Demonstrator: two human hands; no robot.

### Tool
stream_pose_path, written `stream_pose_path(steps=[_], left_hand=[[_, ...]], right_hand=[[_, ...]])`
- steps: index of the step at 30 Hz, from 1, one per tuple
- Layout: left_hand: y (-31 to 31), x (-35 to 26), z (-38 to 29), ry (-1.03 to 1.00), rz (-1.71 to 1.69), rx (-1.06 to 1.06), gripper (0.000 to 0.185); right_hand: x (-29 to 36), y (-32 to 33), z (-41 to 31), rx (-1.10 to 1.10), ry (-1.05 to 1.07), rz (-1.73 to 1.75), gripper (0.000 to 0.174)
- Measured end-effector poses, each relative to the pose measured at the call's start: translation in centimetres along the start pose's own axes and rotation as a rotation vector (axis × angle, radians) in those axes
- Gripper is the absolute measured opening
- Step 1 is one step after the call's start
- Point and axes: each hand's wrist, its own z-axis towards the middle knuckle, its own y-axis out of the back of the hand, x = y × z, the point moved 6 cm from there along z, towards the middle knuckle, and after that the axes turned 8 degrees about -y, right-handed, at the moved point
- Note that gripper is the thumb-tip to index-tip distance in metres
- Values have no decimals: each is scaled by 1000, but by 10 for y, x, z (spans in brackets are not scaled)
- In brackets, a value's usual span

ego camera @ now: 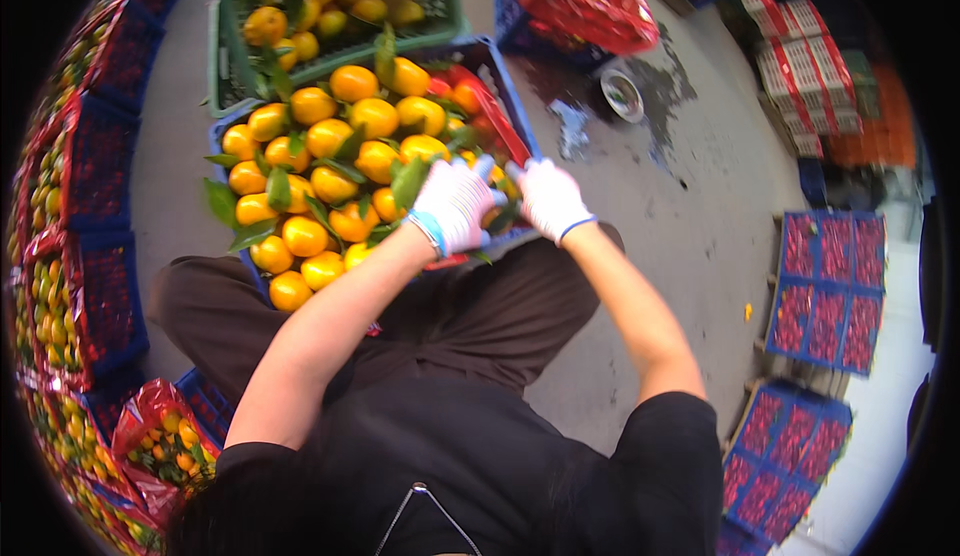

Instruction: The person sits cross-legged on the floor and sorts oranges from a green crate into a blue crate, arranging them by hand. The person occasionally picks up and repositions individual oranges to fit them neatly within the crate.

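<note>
A blue plastic crate (512,105) lined with red plastic film (501,124) stands before my crossed legs. Orange mandarins (328,138) with green leaves (279,188) fill it, heaped on the left and centre. My left hand (455,207), in a white striped glove with blue fingertips, is over the fruit at the crate's near right part, its fingers apart. Its palm side is hidden. In a matching glove, my right hand (553,197) is at the crate's right edge, by the liner. Its fingertips are blurred, and whether it grips anything is not visible.
Beyond the crate is a green crate (450,0) of mandarins. A red-lined blue crate (517,38) stands at the upper right, near a metal bowl (622,96) on the wet floor. Filled crates (105,166) line the left; stacked blue crates (825,289) and white cartons (808,68) are right.
</note>
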Motion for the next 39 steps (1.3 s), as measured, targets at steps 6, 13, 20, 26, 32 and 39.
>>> stream_pose_path(steps=[6,13,20,26,32,39], left_hand=[[-4,9,-6,-34,-76,-130,53],[-12,15,-26,-17,4,-288,67],[-19,19,-19,-37,-297,-313,75],[0,33,-29,17,-376,-315,69],[2,33,-27,127,-3,-333,62],[-3,36,-22,174,85,-156,53]], right_hand=[[-14,14,9,563,47,448,90],[32,152,180,37,203,491,50],[133,174,425,-432,105,-123,53],[83,165,313,-478,101,673,78],[-2,41,121,102,-31,941,74],[-6,9,92,-36,41,574,72]])
